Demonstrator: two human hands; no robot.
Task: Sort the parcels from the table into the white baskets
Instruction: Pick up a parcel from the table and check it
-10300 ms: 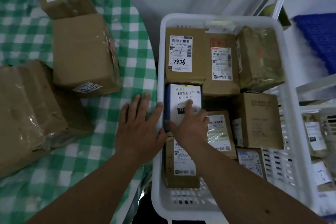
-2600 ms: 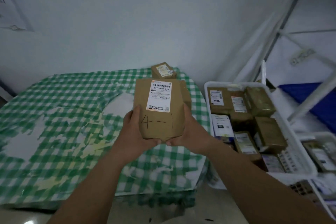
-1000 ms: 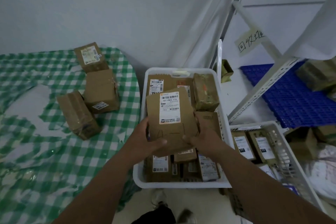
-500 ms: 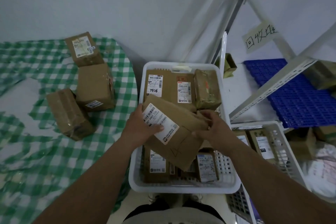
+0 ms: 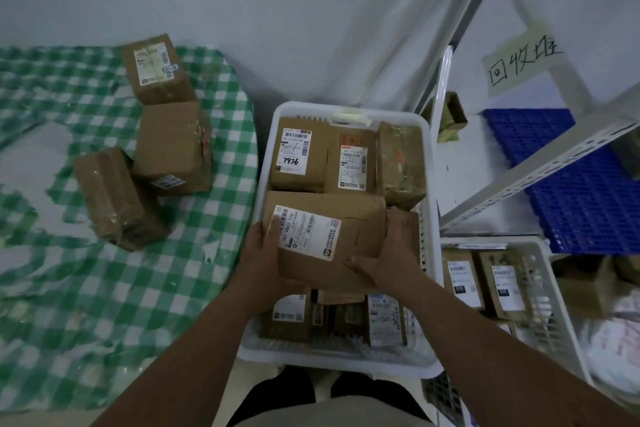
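A flat brown parcel [image 5: 349, 218] with a white label lies across the middle of the white basket [image 5: 427, 184], on top of other parcels. My left hand [image 5: 265, 260] grips its left end with the thumb on the label. My right hand [image 5: 391, 253] grips its right end, thumb on the top face. The basket holds several brown parcels, one marked 7936 [image 5: 298, 154]. Three parcels stay on the green checked table [image 5: 104, 288]: a labelled box [image 5: 157, 69] at the back, a plain box [image 5: 173, 147] in front of it and a taped box [image 5: 116, 198] to its left.
A second white basket [image 5: 540, 305] with labelled parcels stands to the right. A white metal rack [image 5: 540, 163] with a blue slatted floor [image 5: 581, 184] and a handwritten paper sign [image 5: 523, 61] rises behind it. A wall runs along the back.
The parcel in both hands has turned from tilted to lying flat and has come down onto the parcels in the basket.
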